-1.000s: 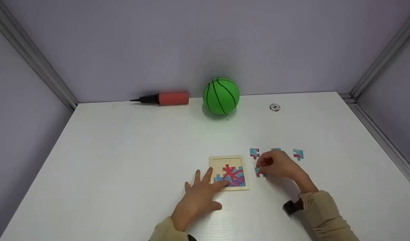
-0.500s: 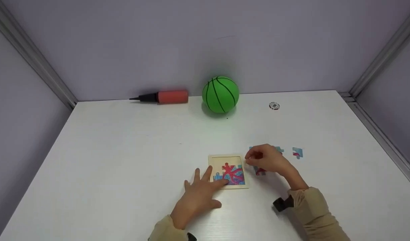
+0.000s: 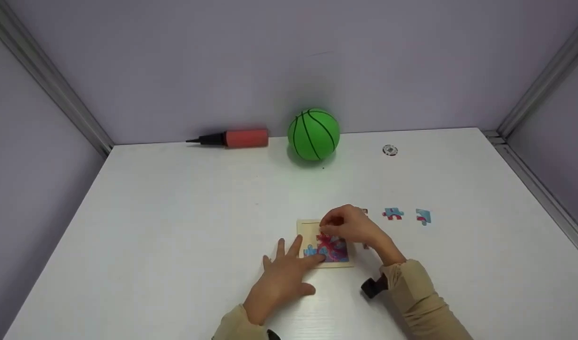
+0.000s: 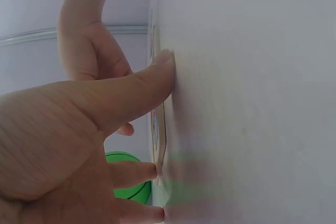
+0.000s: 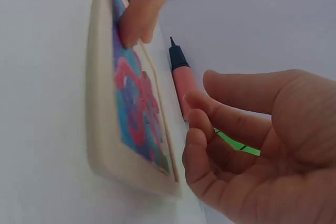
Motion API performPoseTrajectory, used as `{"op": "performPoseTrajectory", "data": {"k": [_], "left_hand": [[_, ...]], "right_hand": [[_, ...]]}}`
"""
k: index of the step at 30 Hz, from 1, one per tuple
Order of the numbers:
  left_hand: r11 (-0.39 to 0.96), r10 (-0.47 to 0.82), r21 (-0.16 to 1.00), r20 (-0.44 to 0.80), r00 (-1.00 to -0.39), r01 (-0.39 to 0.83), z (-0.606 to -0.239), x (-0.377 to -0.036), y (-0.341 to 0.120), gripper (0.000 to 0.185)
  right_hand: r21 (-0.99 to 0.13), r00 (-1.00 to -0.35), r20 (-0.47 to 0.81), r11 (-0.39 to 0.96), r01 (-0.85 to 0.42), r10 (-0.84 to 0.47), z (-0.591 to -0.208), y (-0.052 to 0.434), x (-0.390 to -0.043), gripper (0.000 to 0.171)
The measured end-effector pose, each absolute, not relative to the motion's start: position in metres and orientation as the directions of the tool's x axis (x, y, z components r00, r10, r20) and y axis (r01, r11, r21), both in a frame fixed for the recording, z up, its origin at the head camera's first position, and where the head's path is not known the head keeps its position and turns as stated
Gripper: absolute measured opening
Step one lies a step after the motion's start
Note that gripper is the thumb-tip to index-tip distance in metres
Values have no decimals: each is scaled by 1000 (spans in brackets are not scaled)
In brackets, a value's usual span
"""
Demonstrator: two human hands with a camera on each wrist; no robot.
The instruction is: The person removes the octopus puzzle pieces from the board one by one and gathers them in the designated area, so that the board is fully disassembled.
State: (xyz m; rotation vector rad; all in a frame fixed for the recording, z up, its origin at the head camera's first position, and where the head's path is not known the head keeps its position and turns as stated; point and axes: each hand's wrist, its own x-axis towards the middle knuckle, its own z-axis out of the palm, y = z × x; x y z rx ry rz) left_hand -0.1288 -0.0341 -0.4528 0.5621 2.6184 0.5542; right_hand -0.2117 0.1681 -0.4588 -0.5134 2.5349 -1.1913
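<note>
A small wooden jigsaw board (image 3: 308,229) lies on the white table, with assembled pieces (image 3: 333,253) showing a pink-red sea creature on blue and purple. My left hand (image 3: 280,283) lies with fingers spread over its lower left side, the index finger resting on the picture. The right hand (image 3: 351,228) is over the upper right of the board, thumb and fingers loosely bent. In the right wrist view nothing shows between the right fingertips (image 5: 195,100), which stand off the picture. Loose jigsaw pieces lie to the right, including a blue-and-red one (image 3: 393,213) and a corner one (image 3: 423,216). Others are partly hidden behind the right hand.
A green ball (image 3: 313,135) with black lines stands at the back by the wall. To its left lies a red and black hand pump (image 3: 246,138). A round black-and-white chip (image 3: 390,150) lies at the back right. Walls enclose the table's back and sides.
My right hand has moved left from a loose piece at the board's right to over the board, uncovering the loose blue-and-red piece. The left hand has stayed in place.
</note>
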Motion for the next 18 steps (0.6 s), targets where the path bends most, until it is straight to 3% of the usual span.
{"op": "performPoseTrajectory", "data": {"k": [18], "left_hand": [[840,460,457,-311,-832,293,-452,-129,-33,62]], "right_hand": [[-728,-894,-88,641,-243,-440,-464,165,-209,6]]}}
